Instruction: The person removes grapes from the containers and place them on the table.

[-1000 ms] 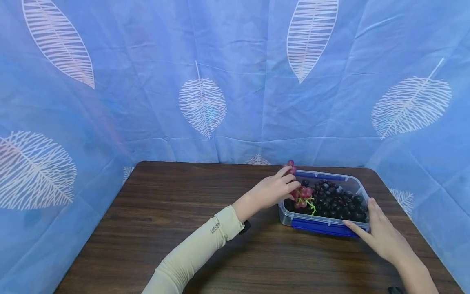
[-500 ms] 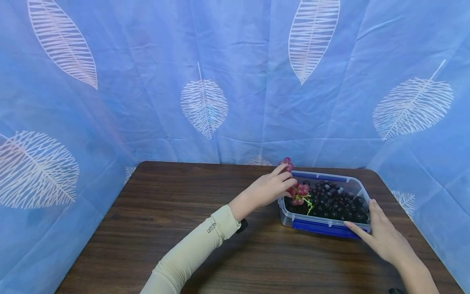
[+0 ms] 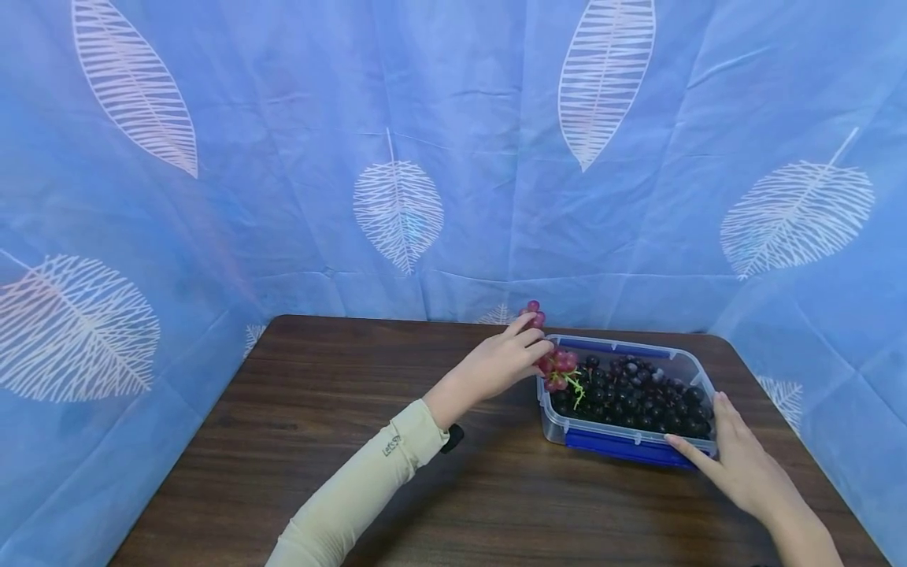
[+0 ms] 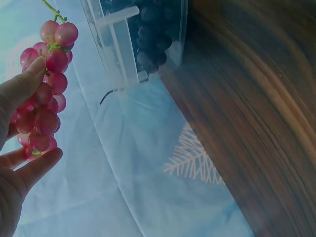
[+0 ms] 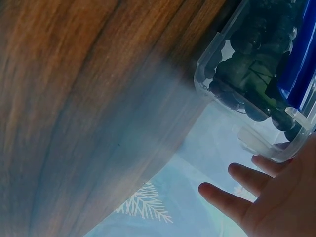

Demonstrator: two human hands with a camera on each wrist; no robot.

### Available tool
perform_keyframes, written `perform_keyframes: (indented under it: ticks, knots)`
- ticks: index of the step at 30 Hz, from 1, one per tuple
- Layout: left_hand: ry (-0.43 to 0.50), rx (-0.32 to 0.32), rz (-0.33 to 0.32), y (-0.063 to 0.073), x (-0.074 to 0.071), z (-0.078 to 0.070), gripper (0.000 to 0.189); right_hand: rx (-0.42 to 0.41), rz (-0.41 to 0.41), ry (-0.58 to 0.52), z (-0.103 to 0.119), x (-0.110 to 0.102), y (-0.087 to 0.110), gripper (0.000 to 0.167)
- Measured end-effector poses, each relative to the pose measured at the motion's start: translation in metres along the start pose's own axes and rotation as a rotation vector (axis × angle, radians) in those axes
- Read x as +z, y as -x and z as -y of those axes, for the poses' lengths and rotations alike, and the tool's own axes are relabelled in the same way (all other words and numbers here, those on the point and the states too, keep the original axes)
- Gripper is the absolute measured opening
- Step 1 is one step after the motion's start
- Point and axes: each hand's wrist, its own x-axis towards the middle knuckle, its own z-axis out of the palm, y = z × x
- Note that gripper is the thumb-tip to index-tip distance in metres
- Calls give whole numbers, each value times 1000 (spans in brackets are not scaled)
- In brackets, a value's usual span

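- The left hand [image 3: 492, 366] holds a bunch of red grapes [image 4: 45, 121], its thumb on one side and fingers on the other.
- The right hand [image 3: 744, 465] holds nothing up; its thumb rests on the near rim of the container [image 3: 554, 429], with fairly straight, spread fingers beside the corner.
- The red bunch shows just beyond the left hand's fingertips, overlapping the container's left end, its green stem [image 3: 577, 386] pointing towards the right hand; whether it touches the box cannot be told.
- The container stands between the hands, a blue clasp [image 3: 627, 449] on its near side, dark grapes [image 3: 634, 398] inside.
- Beneath both hands lies the tabletop [image 3: 340, 394]; beyond it hangs a leaf-patterned cloth [image 3: 468, 87].
- The step in hand seems to be carrying the bunch at the container's edge while the right hand steadies it.
- The next move likely calls for a gentle grip, clearance over the rim, and an unmoving box.
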Motion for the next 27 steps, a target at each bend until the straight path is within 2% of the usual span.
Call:
perform_keyframes:
  ticks: [5,15,27]
  knots:
    - [7,-32,-7,4,-1,3,34,2,-2,5,-1,1,0,118]
    - [30,-56,-22,9,-4,11,30,-1,3,-7,-1,1,-1,118]
    - [102,-112,-33,21,-5,23,30,-14,3,-18,-3,2,-3,116]
